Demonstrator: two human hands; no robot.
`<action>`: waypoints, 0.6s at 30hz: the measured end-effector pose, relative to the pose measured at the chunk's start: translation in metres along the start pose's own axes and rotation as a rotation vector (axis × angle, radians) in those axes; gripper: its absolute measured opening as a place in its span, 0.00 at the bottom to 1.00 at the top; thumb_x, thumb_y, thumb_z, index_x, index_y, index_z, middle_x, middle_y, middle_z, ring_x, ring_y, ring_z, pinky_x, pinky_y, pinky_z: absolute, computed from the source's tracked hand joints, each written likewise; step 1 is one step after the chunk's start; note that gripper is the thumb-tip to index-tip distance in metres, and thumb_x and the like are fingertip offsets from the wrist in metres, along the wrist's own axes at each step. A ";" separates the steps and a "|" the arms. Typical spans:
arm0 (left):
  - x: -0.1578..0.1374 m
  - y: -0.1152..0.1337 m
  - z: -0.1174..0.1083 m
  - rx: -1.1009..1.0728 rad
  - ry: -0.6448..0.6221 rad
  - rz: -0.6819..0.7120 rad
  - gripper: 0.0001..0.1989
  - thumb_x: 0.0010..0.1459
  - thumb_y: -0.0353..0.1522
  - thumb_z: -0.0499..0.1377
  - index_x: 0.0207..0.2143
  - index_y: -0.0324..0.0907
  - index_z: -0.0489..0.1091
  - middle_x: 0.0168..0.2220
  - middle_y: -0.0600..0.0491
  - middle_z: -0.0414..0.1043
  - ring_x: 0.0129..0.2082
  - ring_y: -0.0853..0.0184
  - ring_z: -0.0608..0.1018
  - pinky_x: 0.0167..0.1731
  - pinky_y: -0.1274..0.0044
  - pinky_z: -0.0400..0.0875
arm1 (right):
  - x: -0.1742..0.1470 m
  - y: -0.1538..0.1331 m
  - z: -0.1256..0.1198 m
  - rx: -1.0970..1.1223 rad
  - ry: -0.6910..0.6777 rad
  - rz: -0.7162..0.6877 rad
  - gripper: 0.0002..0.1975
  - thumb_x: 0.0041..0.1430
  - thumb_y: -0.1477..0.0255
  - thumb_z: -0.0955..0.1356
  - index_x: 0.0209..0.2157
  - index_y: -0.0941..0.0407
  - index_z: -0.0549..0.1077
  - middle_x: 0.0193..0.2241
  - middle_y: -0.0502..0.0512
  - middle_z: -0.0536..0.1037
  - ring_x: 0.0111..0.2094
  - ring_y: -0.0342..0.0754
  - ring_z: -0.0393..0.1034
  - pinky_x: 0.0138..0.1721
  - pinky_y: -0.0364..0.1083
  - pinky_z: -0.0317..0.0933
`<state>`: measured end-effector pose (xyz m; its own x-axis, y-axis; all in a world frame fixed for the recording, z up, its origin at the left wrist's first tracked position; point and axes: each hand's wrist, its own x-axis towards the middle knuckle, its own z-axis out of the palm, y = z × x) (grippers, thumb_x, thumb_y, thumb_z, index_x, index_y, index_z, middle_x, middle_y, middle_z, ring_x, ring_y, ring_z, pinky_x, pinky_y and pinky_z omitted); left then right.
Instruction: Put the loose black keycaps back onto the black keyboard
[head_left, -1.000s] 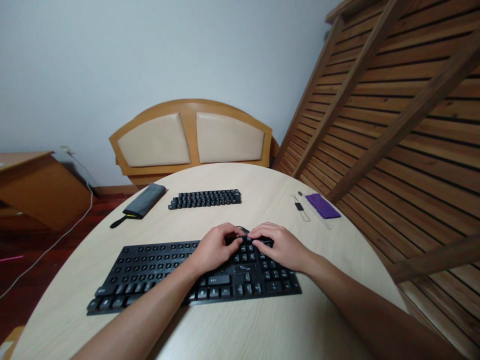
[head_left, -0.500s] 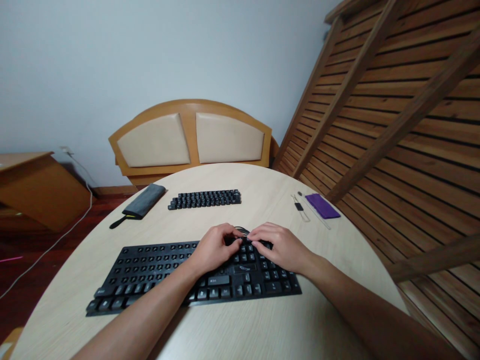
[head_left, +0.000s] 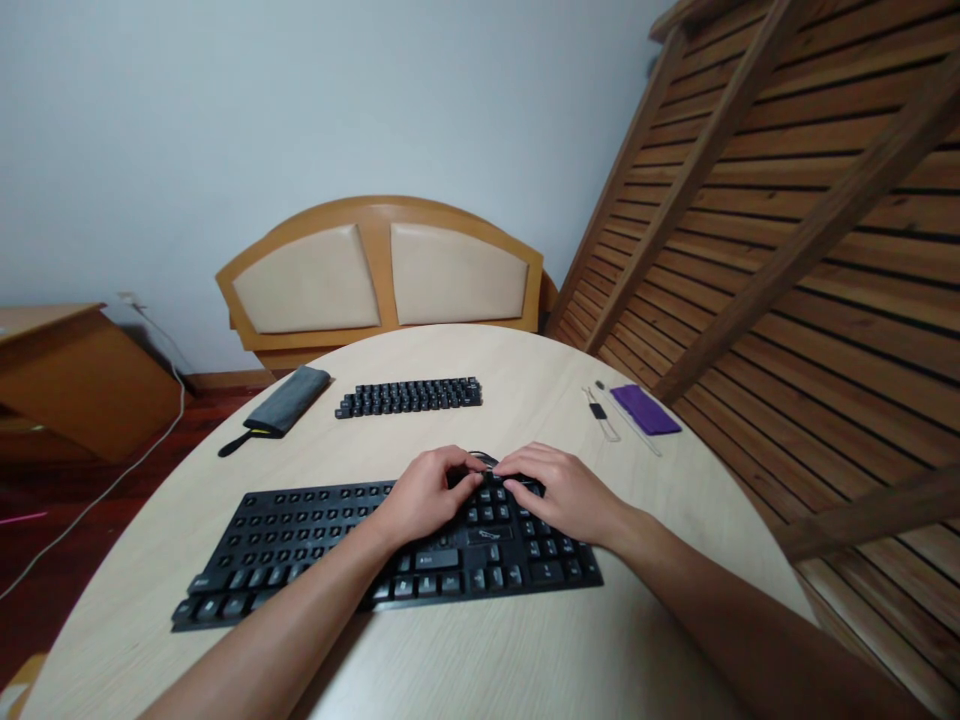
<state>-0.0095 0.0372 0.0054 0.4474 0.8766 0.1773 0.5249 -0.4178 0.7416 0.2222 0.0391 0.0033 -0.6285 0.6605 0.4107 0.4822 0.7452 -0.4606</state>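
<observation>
One grey pouch (head_left: 289, 402): ten o'clock from where the hands meet, strap toward eight.
Black keyboard (head_left: 431, 560): under both hands, its middle toward eight; hard pressure on the back edge could tip it or skid it along the table (head_left: 540, 660), and tugging might strain the cable (head_left: 484, 458). Long axis near nine to three, right end angled slightly away; number pad toward three, back edge toward twelve.
Keycaps (head_left: 409, 397): toward eleven; a skidding keyboard might scatter their rows.
Left hand (head_left: 427, 490): thumb and forefinger bent close together at the back edge; whether they pinch anything cannot be told.
Right hand (head_left: 559, 490): fingers curled at the same edge; any grip is hidden.
Wire tool (head_left: 598, 411): two o'clock, near a purple cloth (head_left: 645, 410).
</observation>
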 end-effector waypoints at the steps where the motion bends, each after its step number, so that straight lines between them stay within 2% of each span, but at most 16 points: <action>1: -0.001 0.000 0.000 0.010 0.004 0.018 0.09 0.63 0.32 0.58 0.42 0.43 0.77 0.40 0.50 0.79 0.40 0.61 0.78 0.43 0.68 0.72 | 0.000 0.000 0.000 0.005 -0.001 -0.007 0.11 0.64 0.74 0.65 0.46 0.52 0.76 0.42 0.55 0.81 0.45 0.51 0.73 0.49 0.53 0.67; 7: -0.006 0.007 0.001 0.085 0.031 0.119 0.11 0.64 0.30 0.56 0.44 0.43 0.77 0.41 0.49 0.77 0.42 0.62 0.78 0.47 0.69 0.72 | 0.002 -0.005 -0.003 0.008 -0.020 -0.055 0.13 0.65 0.75 0.65 0.48 0.51 0.77 0.45 0.55 0.80 0.47 0.51 0.72 0.51 0.53 0.67; 18: -0.010 0.011 0.007 0.173 0.065 0.134 0.13 0.64 0.30 0.55 0.48 0.42 0.76 0.41 0.48 0.73 0.40 0.63 0.77 0.45 0.70 0.73 | 0.002 -0.005 -0.004 -0.006 -0.024 -0.063 0.13 0.65 0.75 0.65 0.47 0.52 0.77 0.45 0.55 0.80 0.47 0.51 0.73 0.51 0.53 0.67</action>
<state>-0.0036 0.0224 0.0070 0.4770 0.8215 0.3124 0.5827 -0.5616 0.5874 0.2206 0.0365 0.0093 -0.6720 0.6103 0.4195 0.4449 0.7855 -0.4301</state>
